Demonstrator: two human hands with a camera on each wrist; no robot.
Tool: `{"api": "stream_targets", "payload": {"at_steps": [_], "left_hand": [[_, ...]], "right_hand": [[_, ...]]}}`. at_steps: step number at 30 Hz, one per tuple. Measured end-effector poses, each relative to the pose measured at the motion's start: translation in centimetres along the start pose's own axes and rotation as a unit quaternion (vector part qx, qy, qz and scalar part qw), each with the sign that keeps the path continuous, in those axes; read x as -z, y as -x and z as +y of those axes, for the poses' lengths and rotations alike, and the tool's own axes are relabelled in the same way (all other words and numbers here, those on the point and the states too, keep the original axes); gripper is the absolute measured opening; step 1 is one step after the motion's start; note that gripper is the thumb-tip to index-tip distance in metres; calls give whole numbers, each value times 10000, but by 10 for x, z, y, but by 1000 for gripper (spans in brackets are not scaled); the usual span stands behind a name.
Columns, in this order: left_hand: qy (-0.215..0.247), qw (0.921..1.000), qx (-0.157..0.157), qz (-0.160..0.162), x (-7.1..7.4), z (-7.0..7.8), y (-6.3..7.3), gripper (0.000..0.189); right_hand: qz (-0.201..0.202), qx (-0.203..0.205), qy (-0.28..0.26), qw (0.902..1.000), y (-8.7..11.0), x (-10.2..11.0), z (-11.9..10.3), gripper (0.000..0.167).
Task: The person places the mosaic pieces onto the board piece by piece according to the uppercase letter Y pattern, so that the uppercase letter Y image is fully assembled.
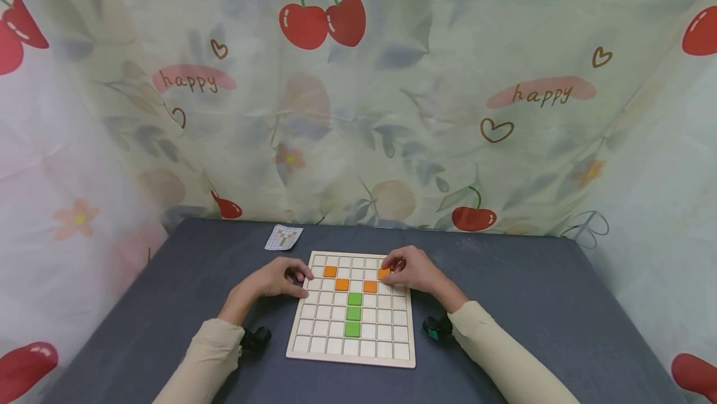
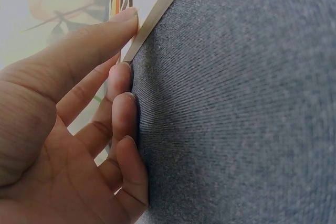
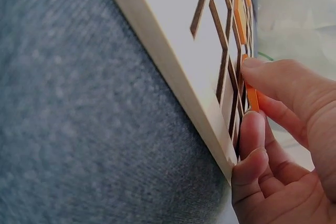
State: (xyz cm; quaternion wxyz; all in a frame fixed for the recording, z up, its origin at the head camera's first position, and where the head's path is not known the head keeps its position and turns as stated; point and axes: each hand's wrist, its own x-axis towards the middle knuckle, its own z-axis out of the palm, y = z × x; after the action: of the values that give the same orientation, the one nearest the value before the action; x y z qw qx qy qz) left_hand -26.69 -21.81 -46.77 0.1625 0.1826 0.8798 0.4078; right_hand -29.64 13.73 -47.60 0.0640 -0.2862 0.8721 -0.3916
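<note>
A square wooden grid board point(image 1: 323, 359) with white cells lies on the dark table. Green tiles point(image 1: 353, 314) form a short column in its middle, and orange tiles point(image 1: 342, 284) slant outward above them on both sides. At the board's upper right, my right hand point(image 1: 417, 270) pinches an orange tile point(image 3: 252, 97) between thumb and fingers, the tile tilted at its cell. My left hand point(image 1: 277, 278) holds the board's left edge, its thumb on the top face and its fingers curled by the rim, as the left wrist view shows.
Behind the board's left corner lies a small paper card point(image 1: 283, 238) printed with a coloured grid pattern. A patterned curtain point(image 1: 358, 111) hangs along the back and sides of the table point(image 1: 504, 329). Black wrist devices point(image 1: 256, 338) sit under both forearms.
</note>
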Motion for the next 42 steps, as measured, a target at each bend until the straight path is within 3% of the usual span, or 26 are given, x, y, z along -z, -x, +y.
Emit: {"api": "stream_targets", "payload": {"at_steps": [21,28,35,42], "left_hand": [[-14,10000,72,-7,0,1,-2,28],[87,10000,-10,-44,-1,3,-2,28],[79,9998,-133,-131,0,3,-4,27],[-102,9987,-455,-206,3,-5,1,27]], "right_hand": [[-14,-116,64,9999,0,0,-2,20],[-56,-33,-135,9999,4,5,1,21],[32,15,-372,9993,19,18,12,23],[157,-144,-386,9990,41,34,21,22]]}}
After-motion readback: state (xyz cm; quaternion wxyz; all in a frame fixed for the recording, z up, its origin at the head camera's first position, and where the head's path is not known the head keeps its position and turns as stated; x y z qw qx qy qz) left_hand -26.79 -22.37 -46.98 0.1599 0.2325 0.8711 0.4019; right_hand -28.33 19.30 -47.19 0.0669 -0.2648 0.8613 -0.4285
